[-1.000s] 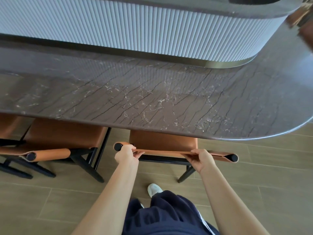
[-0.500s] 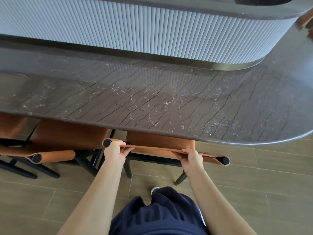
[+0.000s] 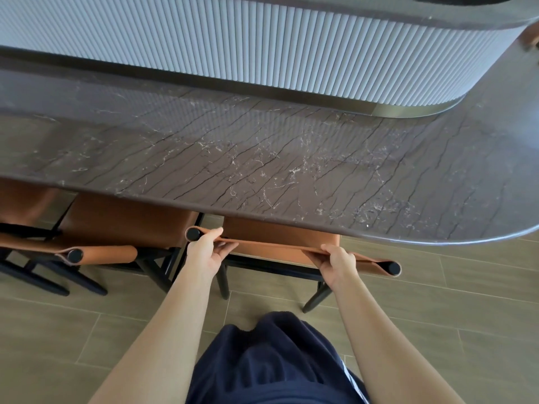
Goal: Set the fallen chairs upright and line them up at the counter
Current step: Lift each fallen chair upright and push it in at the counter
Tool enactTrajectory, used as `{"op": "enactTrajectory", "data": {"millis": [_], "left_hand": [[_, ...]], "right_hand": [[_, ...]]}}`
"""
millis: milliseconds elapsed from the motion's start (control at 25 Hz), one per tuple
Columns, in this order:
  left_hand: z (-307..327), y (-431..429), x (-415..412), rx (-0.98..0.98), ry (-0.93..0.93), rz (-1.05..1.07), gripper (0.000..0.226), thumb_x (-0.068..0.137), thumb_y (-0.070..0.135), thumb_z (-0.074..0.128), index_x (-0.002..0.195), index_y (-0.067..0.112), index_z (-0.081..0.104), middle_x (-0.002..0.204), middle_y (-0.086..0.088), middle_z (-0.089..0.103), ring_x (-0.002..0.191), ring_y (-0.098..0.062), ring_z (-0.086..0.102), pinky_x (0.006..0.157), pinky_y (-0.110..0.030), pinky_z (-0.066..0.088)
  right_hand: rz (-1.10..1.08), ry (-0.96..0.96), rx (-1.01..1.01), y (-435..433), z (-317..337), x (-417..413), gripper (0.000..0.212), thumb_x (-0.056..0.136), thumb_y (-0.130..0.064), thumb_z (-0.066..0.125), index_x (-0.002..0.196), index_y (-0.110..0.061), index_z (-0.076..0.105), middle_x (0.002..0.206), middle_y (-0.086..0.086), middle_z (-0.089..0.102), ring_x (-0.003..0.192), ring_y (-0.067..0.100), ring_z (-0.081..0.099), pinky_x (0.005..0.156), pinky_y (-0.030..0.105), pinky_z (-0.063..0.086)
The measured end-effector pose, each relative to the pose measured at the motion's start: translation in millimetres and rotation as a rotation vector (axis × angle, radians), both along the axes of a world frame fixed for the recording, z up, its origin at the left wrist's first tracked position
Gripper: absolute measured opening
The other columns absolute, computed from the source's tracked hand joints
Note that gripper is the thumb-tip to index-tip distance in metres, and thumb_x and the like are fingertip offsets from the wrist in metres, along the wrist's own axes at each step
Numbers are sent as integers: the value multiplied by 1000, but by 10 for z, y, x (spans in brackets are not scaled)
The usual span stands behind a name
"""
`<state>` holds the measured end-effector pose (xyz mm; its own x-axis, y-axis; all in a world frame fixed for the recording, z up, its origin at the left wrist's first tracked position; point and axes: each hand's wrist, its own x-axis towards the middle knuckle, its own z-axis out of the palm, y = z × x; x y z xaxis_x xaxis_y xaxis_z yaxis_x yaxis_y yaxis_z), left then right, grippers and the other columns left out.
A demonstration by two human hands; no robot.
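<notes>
An upright chair (image 3: 280,237) with a tan leather seat and black legs stands right in front of me, its seat partly under the dark marble counter (image 3: 291,170). My left hand (image 3: 204,252) grips the left end of its leather backrest top, by the black post cap. My right hand (image 3: 338,265) grips the same backrest edge further right. A second tan chair (image 3: 122,225) stands upright just to the left, also tucked under the counter. Part of a third chair (image 3: 20,199) shows at the far left.
Behind the counter rises a ribbed white curved wall (image 3: 262,48). The counter's rounded end (image 3: 495,228) curves off to the right. Wood-look floor tiles (image 3: 437,301) lie open to the right and behind the chairs. My dark shorts fill the bottom centre.
The chair in my hands has slid left and further under the counter, closing the gap to the neighbouring chair. Both hands kept their grip on the backrest.
</notes>
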<state>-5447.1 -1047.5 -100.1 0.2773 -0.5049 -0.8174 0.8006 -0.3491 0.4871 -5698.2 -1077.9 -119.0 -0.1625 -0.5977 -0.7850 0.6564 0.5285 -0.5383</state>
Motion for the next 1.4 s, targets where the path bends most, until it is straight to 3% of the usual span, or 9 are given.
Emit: {"op": "enactTrajectory", "data": {"millis": [120,240,400,560,640,760,960,1240,1400], "left_hand": [[45,143,-14,-24,-77,-103,39,91,20,65,123,4,52,126,-21,55,115,-34,57,89,-50,54],[116,413,-39,-74,-183,-200,41,95,31,59,129,8,53,127,-15,60,113,-31,59,91,-47,53],[194,903,-116,-110,-305,-146,37,98,27,55,132,15,49,123,-6,57,109,-26,62,91,-44,54],[287,1484,-242,-158,-365,1,29,98,24,53,127,19,50,121,-5,60,102,-20,66,93,-42,53],[341,1732,-279,-161,-398,46,20,99,23,49,119,21,53,122,-4,63,104,-16,64,92,-36,53],[422,2103,-272,-176,-424,118,26,100,24,46,125,18,53,123,-3,63,108,-14,62,90,-33,53],[591,2638,-22,-222,-460,205,40,102,30,41,141,19,43,122,-2,62,108,-15,63,87,-32,53],[684,3309,827,-268,-413,241,18,102,32,44,117,27,53,119,-4,67,108,-18,65,94,-38,51],[736,3612,1518,-279,-460,186,34,101,35,43,130,21,52,119,-3,67,106,-17,66,96,-38,51]], "right_hand": [[67,13,14,37,18,4,24,94,1,57,112,2,41,108,27,54,93,36,62,75,51,55],[177,3,48,178,68,-49,35,96,-28,60,111,2,48,129,25,53,115,38,57,83,49,53],[341,-32,-19,496,131,-188,69,97,-44,52,149,-4,28,144,22,45,129,35,48,91,47,50],[510,-76,-117,920,267,-287,54,99,-45,44,139,-10,48,123,15,67,113,32,62,86,43,52],[575,-86,-156,1089,355,-258,46,100,-43,41,133,-14,57,118,12,70,111,30,65,87,42,51],[698,-45,-208,1359,499,-94,37,101,-37,42,123,-15,64,113,10,73,104,24,70,89,40,52],[885,174,-339,1791,615,383,23,100,-30,51,118,-25,64,104,5,75,100,19,71,89,37,53],[901,136,-355,2376,638,1504,22,98,-31,54,118,-25,63,102,6,76,99,21,71,87,36,54],[842,80,-335,2721,637,2201,21,99,-29,54,120,-26,57,102,10,75,97,24,72,81,36,54]]}}
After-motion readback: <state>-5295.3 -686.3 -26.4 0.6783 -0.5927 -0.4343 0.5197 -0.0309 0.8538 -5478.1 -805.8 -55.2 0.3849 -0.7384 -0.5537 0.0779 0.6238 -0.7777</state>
